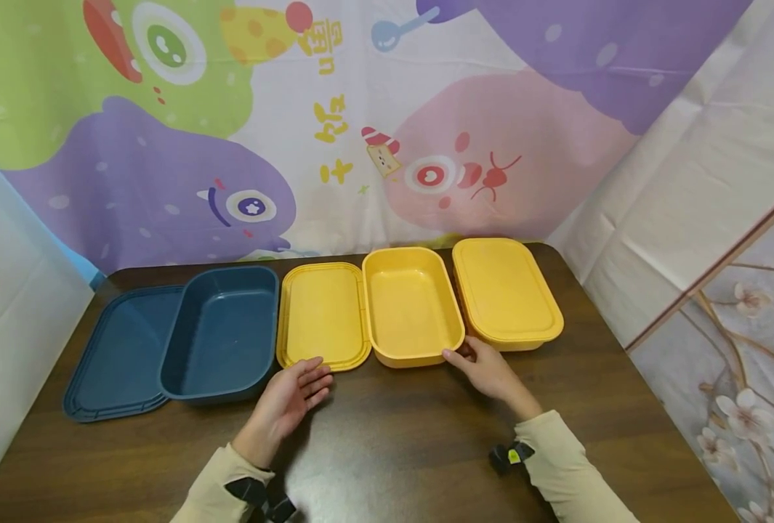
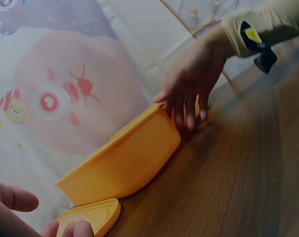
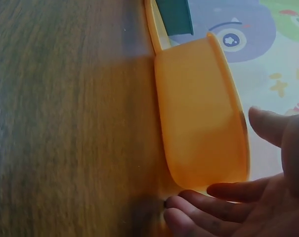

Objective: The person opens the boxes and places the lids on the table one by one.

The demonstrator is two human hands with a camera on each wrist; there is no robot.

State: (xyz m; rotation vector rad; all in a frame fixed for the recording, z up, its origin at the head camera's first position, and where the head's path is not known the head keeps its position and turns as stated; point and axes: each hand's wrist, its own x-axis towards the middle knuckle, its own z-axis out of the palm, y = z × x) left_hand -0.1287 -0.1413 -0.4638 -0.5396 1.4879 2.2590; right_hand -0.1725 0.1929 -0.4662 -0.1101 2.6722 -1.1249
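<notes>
An open yellow box (image 1: 415, 305) stands on the table. At its front right corner is my right hand (image 1: 488, 370), with fingertips against the wall and the thumb by the rim; the fingers (image 3: 223, 205) look loosely extended. Beside the box on the left lies a yellow lid (image 1: 324, 316). My left hand (image 1: 291, 399) is at the lid's front edge, palm turned up and fingers relaxed, holding nothing. Whether it touches the lid I cannot tell. Left of the lid stands an open dark blue box (image 1: 223, 334), inside bare.
A dark blue lid (image 1: 121, 356) lies at the far left, partly beneath the blue box's edge. On the right stands a yellow box with its lid on (image 1: 507, 290). A printed curtain (image 1: 334, 218) hangs behind the brown wooden table (image 1: 387, 450).
</notes>
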